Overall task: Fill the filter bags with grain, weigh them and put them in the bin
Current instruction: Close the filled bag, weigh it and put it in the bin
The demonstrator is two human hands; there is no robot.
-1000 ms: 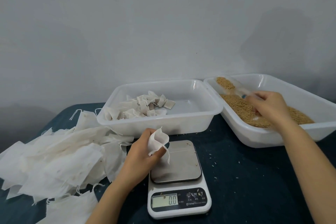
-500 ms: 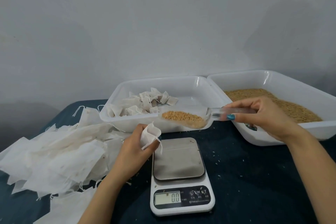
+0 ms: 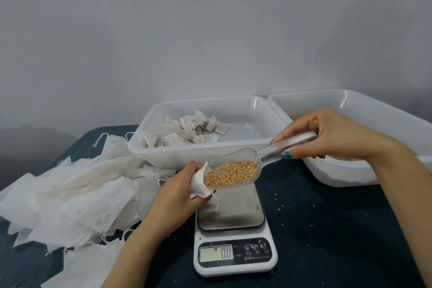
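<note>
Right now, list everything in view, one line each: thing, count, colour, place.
filter bag: one, white, at the scoop's tip, above the scale
scoop: one, clear, loaded, tipped toward the bag
grain: golden-brown, a scoopful; more in the right bin
scale: one, white with steel plate, front centre, reads 0.0
empty bags: a heap, white, table left
left bin: one, white, behind the scale
small bags: several, white, in the left bin's left part
right bin: one, white, far right
cloth: one, dark blue, covers the table
wall: grey-white, behind
left hand: grips the filter bag
right hand: holds the scoop's handle
</note>
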